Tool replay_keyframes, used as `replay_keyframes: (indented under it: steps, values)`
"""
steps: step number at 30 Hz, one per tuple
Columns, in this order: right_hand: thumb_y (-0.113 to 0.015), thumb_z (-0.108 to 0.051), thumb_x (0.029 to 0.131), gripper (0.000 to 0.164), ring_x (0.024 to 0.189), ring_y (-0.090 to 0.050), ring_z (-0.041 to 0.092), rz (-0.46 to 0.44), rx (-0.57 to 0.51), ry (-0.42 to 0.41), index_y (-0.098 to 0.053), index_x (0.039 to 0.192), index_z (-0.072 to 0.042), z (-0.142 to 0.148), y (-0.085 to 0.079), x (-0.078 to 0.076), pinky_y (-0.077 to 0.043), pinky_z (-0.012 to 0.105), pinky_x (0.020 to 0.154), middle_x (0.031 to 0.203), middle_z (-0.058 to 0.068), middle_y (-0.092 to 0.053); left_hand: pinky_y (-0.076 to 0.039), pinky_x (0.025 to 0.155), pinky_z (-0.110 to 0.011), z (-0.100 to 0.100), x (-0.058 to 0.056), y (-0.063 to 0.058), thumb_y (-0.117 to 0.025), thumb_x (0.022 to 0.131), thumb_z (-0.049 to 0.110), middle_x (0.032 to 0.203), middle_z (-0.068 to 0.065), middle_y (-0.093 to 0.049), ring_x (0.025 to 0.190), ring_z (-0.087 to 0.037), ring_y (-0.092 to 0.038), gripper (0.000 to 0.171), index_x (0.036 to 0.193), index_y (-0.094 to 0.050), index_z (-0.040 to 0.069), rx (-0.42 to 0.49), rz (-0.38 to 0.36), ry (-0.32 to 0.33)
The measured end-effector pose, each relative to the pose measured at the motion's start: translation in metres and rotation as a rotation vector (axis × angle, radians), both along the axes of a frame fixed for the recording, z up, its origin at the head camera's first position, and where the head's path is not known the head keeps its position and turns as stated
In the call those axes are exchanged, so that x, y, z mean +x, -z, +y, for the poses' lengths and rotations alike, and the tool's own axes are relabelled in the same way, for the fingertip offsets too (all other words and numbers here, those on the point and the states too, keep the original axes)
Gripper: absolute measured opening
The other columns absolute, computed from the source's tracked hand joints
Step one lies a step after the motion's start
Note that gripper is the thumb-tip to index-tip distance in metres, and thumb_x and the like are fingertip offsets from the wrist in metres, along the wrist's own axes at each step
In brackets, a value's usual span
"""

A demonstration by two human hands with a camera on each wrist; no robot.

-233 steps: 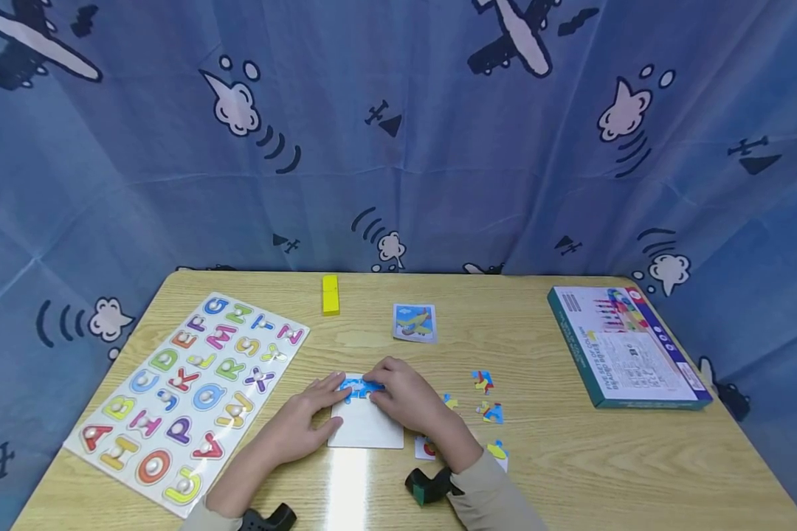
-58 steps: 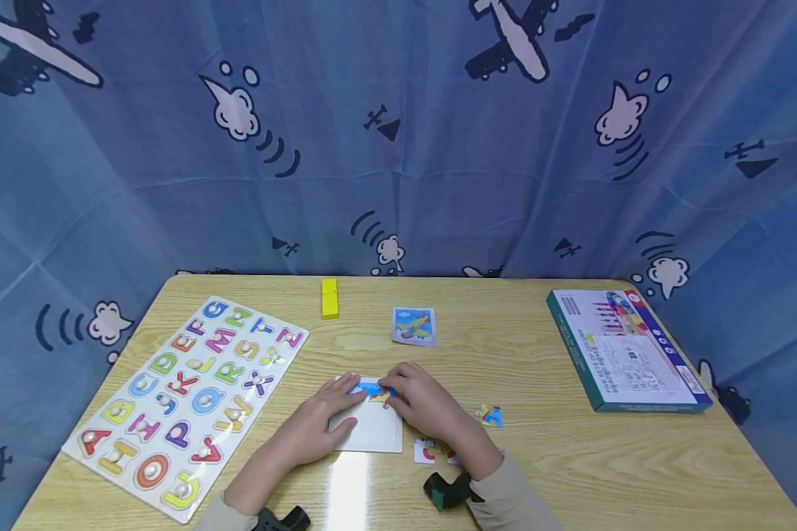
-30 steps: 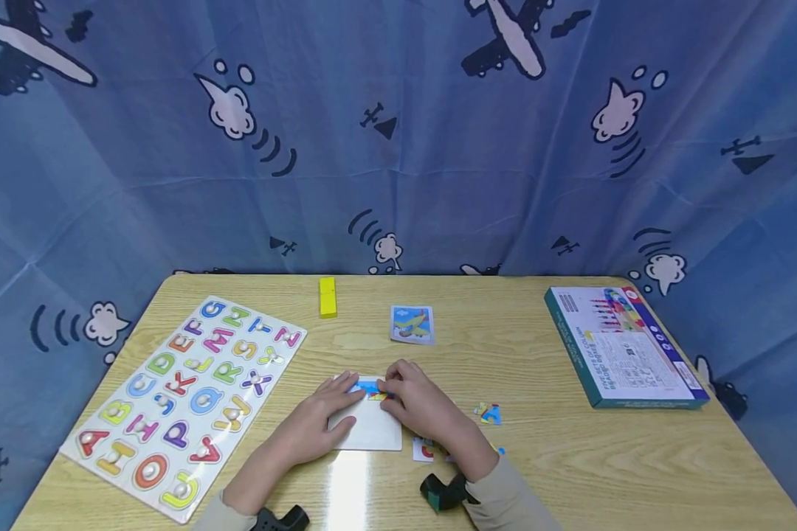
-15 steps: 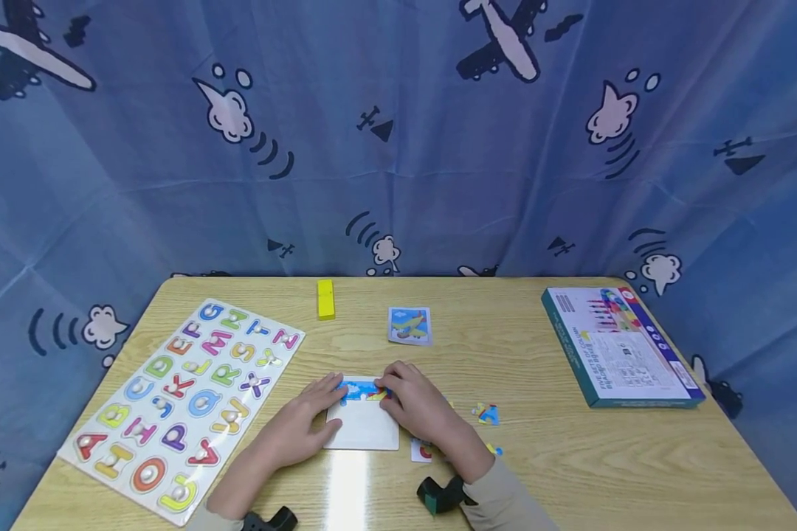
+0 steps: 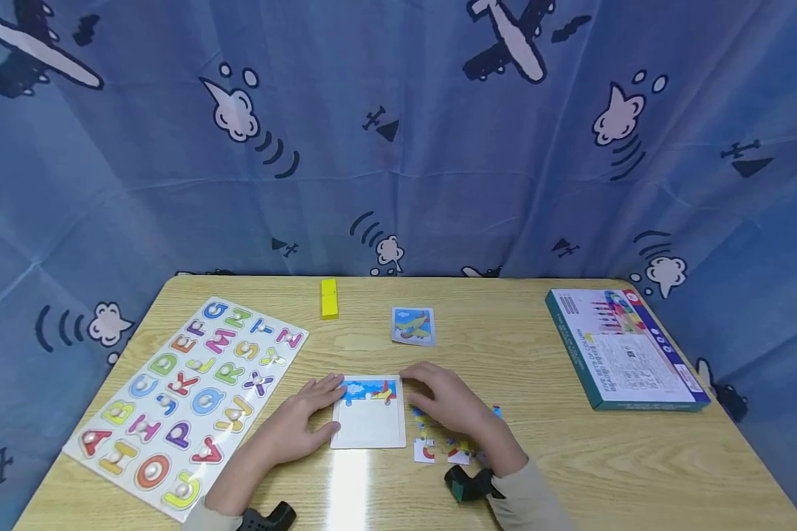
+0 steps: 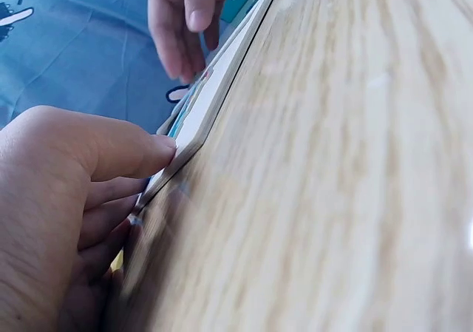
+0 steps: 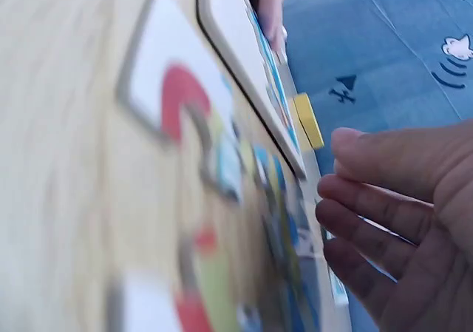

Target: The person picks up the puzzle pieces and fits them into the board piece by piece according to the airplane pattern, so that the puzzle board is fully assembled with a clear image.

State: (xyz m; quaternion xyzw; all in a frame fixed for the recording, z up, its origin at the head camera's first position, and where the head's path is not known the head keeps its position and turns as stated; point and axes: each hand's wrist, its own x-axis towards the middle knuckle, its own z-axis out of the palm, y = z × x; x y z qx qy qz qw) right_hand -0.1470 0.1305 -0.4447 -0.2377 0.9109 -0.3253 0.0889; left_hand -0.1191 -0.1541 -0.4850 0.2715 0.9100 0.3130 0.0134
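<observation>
A white square puzzle tray lies on the table with a strip of joined jigsaw pieces along its far side, blue sky with red and yellow at the right end. My left hand rests at the tray's left edge; in the left wrist view its thumb touches the rim near a corner. Just off the tray's right side is my right hand, fingers relaxed and holding nothing. Loose jigsaw pieces lie near and partly under it; the right wrist view shows one with a red curve.
Beyond the tray lies a small airplane picture card, with a yellow block to its left. An alphabet board covers the table's left side. A flat green-edged box lies at the right. A blue curtain hangs behind.
A red and yellow piece has joined the blue strip at its right end since the oldest frame. My right hand has just let go of it and moved right, off the tray.
</observation>
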Motion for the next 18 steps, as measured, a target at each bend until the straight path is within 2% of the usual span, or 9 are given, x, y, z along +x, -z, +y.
replay_keyframes:
  steps: [3, 8, 12, 18]
  values:
    - [-0.063, -0.013, 0.091, 0.033, 0.12, -0.054, 0.024, -0.006, 0.016, 0.011, -0.062, 0.123, -0.009, 0.008, -0.001, 0.002, -0.046, 0.044, 0.103, 0.124, 0.005, -0.061, -0.026, 0.117, -0.046, 0.0, 0.0, -0.001, -0.064, 0.087, 0.025, 0.148, -0.003, -0.041, 0.14, -0.023, -0.034, 0.052, 0.136, -0.053, 0.009, 0.002, -0.01, -0.003]
    - [-0.066, -0.012, 0.088, 0.033, 0.117, -0.056, 0.025, -0.008, 0.07, -0.042, -0.063, 0.12, -0.008, 0.02, -0.004, 0.007, -0.047, 0.046, 0.1, 0.121, 0.006, -0.062, -0.025, 0.118, -0.046, 0.001, 0.0, -0.002, -0.065, 0.087, 0.024, 0.148, -0.003, -0.041, 0.14, -0.023, -0.034, 0.053, 0.136, -0.052, 0.01, 0.006, -0.025, -0.005]
    - [-0.07, -0.012, 0.084, 0.031, 0.108, -0.057, 0.022, -0.009, 0.111, -0.071, -0.066, 0.115, -0.007, 0.025, -0.006, 0.01, -0.05, 0.042, 0.094, 0.113, 0.002, -0.062, -0.025, 0.118, -0.046, 0.002, 0.0, -0.002, -0.065, 0.087, 0.024, 0.149, -0.003, -0.041, 0.14, -0.022, -0.034, 0.053, 0.137, -0.052, 0.01, 0.006, -0.033, -0.008]
    - [-0.074, -0.011, 0.081, 0.024, 0.096, -0.052, 0.016, -0.011, 0.118, -0.06, -0.068, 0.104, -0.011, 0.028, -0.006, 0.013, -0.051, 0.036, 0.085, 0.102, -0.003, -0.056, -0.025, 0.117, -0.047, 0.001, 0.0, -0.002, -0.065, 0.087, 0.024, 0.149, -0.003, -0.04, 0.14, -0.023, -0.033, 0.053, 0.137, -0.052, 0.011, 0.003, -0.041, -0.013]
